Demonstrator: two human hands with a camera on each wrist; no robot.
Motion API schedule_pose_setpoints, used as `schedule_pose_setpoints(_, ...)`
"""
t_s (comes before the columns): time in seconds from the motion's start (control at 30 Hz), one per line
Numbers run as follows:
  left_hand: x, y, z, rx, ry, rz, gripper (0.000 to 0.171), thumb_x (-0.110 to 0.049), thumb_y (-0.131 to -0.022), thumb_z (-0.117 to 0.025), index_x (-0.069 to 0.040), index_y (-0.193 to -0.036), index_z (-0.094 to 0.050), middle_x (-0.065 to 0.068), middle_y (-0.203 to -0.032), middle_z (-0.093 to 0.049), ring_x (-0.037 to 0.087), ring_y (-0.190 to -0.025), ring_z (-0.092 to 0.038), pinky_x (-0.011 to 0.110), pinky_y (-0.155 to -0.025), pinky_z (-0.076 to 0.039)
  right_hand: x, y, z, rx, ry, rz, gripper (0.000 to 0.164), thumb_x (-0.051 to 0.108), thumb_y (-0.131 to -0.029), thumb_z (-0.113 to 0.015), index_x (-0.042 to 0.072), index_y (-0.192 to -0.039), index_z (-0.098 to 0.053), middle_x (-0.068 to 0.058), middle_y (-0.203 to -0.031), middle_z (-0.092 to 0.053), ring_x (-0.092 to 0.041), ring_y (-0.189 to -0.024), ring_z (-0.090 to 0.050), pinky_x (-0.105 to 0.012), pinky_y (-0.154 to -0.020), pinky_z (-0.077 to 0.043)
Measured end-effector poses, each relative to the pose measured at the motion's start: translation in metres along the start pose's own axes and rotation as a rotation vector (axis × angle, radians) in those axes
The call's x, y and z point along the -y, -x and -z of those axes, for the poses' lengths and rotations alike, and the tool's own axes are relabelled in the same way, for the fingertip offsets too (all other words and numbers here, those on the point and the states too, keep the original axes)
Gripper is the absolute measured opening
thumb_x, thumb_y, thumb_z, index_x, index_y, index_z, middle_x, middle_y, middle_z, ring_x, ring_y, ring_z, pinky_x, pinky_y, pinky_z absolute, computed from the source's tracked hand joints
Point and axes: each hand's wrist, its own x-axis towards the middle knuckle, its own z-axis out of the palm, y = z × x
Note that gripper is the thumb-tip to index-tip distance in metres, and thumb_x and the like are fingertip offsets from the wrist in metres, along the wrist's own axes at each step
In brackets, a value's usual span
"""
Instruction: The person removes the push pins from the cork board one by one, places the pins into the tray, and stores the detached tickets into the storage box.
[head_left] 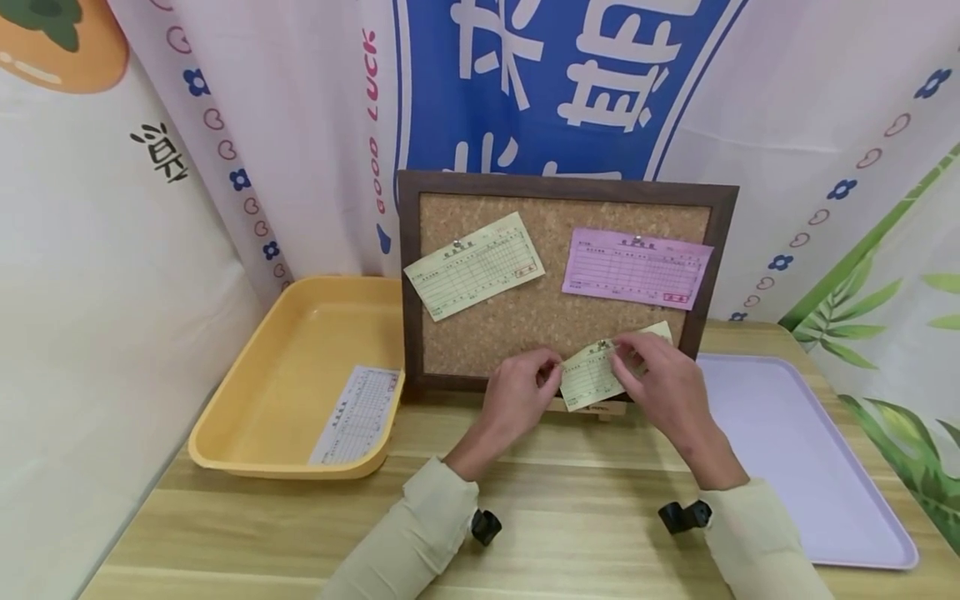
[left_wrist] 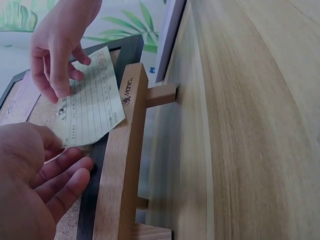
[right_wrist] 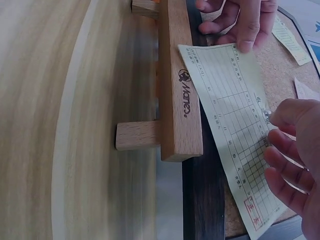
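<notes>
A pale green receipt slip hangs tilted at the bottom of a dark-framed cork board, with a small pushpin at its top edge. My left hand pinches the slip's left edge between thumb and finger. Beside the pushpin, my right hand has its thumb tip close to the pin, its fingers loosely bent over the slip's right part. Whether the thumb touches the pin I cannot tell. Higher on the board, another green slip and a purple slip are each pinned.
To the left stands a yellow tray with a white slip inside. A lilac tray lies at the right, partly behind my right arm. The board leans on a wooden stand on the wood-grain table.
</notes>
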Motion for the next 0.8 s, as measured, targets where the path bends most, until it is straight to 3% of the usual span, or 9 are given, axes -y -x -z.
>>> schedule_pose_setpoints(0.2, -0.0019, 0.0006, 0.0028, 0.012, -0.003, 0.025, 0.013, -0.011, -0.102, -0.064, -0.007, -0.102, -0.076, 0.001, -0.083, -0.072, 0.006, -0.066, -0.062, 0.019, -0.058, -0.049, 0.0009, -0.0031, -0.003, 0.003, 0.0, 0.005, 0.02, 0.006, -0.088, -0.078, 0.005, -0.107, -0.073, -0.007, -0.092, -0.072, -0.018, -0.073, -0.068, -0.037, -0.058, -0.055)
schedule_pose_setpoints(0.5, -0.0056, 0.0005, 0.0039, 0.043, 0.076, 0.066, 0.012, -0.009, -0.102, -0.064, -0.005, -0.103, -0.075, 0.002, -0.08, -0.071, 0.003, -0.061, -0.059, 0.017, -0.052, -0.048, 0.0048, -0.0067, -0.0065, -0.011, -0.004, -0.002, 0.02, 0.007, -0.088, -0.078, 0.006, -0.108, -0.074, -0.006, -0.092, -0.072, -0.019, -0.072, -0.068, -0.037, -0.058, -0.055)
schedule_pose_setpoints(0.8, -0.0095, 0.0014, 0.0037, 0.065, 0.114, 0.082, 0.011, -0.007, -0.099, -0.064, -0.005, -0.1, -0.074, -0.002, -0.078, -0.067, 0.004, -0.063, -0.059, 0.019, -0.055, -0.049, 0.009, -0.0088, -0.0088, -0.015, 0.02, -0.021, 0.019, 0.011, -0.089, -0.079, 0.007, -0.107, -0.074, -0.006, -0.09, -0.072, -0.019, -0.071, -0.068, -0.037, -0.056, -0.054)
